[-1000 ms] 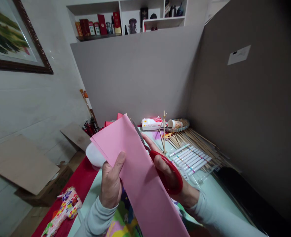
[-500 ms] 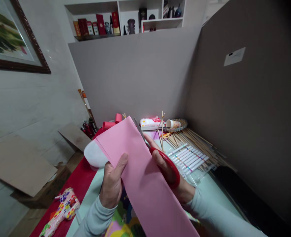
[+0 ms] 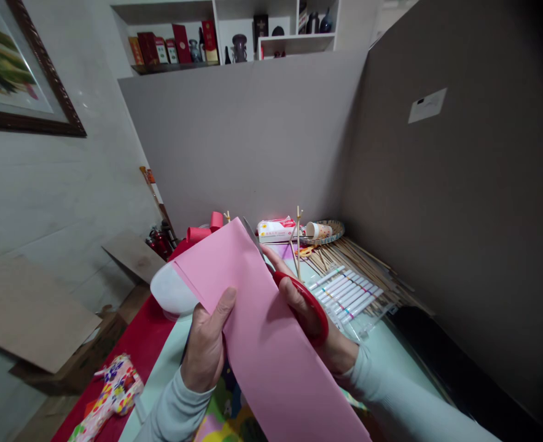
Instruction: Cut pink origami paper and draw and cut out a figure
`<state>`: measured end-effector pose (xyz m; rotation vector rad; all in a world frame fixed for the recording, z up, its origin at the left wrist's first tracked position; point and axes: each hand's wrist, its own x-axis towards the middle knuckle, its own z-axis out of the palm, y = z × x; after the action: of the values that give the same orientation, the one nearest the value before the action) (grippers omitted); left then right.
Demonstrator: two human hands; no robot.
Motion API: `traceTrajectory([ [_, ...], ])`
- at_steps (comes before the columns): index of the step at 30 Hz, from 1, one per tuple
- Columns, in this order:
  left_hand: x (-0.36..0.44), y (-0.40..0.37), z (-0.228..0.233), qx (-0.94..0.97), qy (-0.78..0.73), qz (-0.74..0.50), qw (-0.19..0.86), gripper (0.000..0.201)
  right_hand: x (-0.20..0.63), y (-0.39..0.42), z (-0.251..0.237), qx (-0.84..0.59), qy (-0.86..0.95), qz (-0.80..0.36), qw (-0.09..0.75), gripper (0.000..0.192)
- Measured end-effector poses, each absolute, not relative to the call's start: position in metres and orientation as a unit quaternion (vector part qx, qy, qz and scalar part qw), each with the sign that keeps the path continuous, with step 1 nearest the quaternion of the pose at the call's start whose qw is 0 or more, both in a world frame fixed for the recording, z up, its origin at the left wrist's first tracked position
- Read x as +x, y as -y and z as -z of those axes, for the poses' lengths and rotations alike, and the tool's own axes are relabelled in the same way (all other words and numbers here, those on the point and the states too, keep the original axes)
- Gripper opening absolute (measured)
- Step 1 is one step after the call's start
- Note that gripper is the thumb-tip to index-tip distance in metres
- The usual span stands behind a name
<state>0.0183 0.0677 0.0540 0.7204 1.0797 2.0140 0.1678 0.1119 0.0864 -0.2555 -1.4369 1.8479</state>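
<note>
While the left hand (image 3: 206, 350) pinches the pink paper (image 3: 257, 325), right hand (image 3: 315, 325) fingers grip red scissors (image 3: 306, 301).

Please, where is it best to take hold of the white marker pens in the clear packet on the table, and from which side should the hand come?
Probably across the middle of the clear packet of marker pens, from above. The pens lie flat, side by side, so a grip spanning the row would lift them together. The bamboo sticks crowd the far side, and the right hand with the red scissors is near the other end.
</note>
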Motion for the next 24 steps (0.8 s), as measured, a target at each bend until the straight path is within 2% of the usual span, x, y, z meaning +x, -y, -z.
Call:
traceTrajectory([
  [4,0.0193,-0.0674,-0.0537,0.289,-0.420,-0.777,0.369,0.073,0.1650,-0.1100,-0.0846,-0.088,0.536,-0.747,0.384,0.079],
  [9,0.0183,-0.0671,-0.0500,0.286,-0.436,-0.769,0.370,0.070,0.1640,-0.1123,-0.0804,-0.149,0.562,-0.682,0.445,0.066],
  [14,0.0175,-0.0666,-0.0501,0.291,-0.447,-0.766,0.360,0.061,0.1654,-0.1141,-0.0846,-0.099,0.544,-0.730,0.402,0.075],
  [17,0.0177,-0.0667,-0.0509,0.303,-0.449,-0.759,0.361,0.059,0.1639,-0.1130,-0.0855,-0.060,0.505,-0.766,0.392,0.074],
  [24,0.0186,-0.0667,-0.0445,0.312,-0.443,-0.750,0.378,0.057,0.1634,-0.1148,-0.0814,-0.116,0.507,-0.728,0.446,0.062],
])
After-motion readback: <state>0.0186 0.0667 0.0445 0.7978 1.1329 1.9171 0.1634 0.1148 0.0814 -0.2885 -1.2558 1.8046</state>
